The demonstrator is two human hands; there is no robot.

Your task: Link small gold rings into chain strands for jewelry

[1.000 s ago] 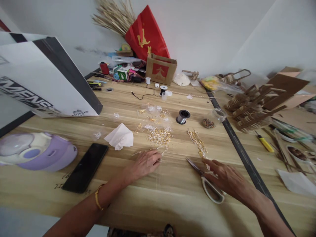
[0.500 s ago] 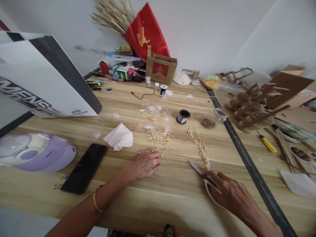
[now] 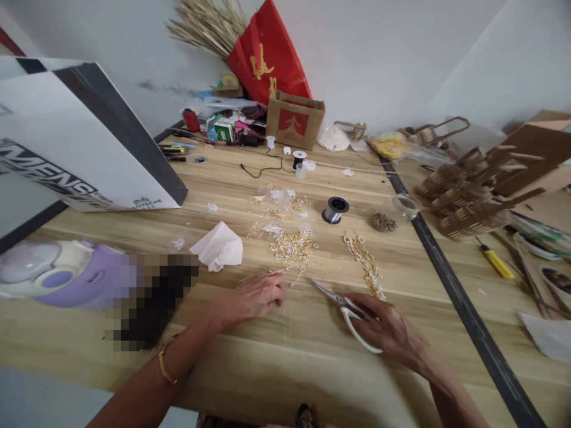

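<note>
White-handled scissors [image 3: 332, 294] are in my right hand [image 3: 390, 330], their blades pointing left and away from me. My left hand [image 3: 256, 297], fingers curled, pinches a beaded strand [image 3: 295, 278] whose small ring end sticks out past the fingertips. A thin clear line trails below that hand. Just beyond it lies a pile of gold and silver beads [image 3: 289, 246]. Several finished-looking beaded strands [image 3: 366, 264] in gold and silver lie together beyond my right hand.
Behind the beads stand a wire spool [image 3: 335, 210], a bead jar [image 3: 405, 205] and small open packets. A crumpled tissue [image 3: 218, 246], a blurred dark object [image 3: 154, 303] and a purple-and-white container [image 3: 75, 276] are at left. Woven baskets [image 3: 473, 178] and a yellow-handled tool [image 3: 496, 261] are at right.
My right hand has carried the scissors left and slightly away from me, nearer to the strand. My left hand has barely moved and keeps its pinch.
</note>
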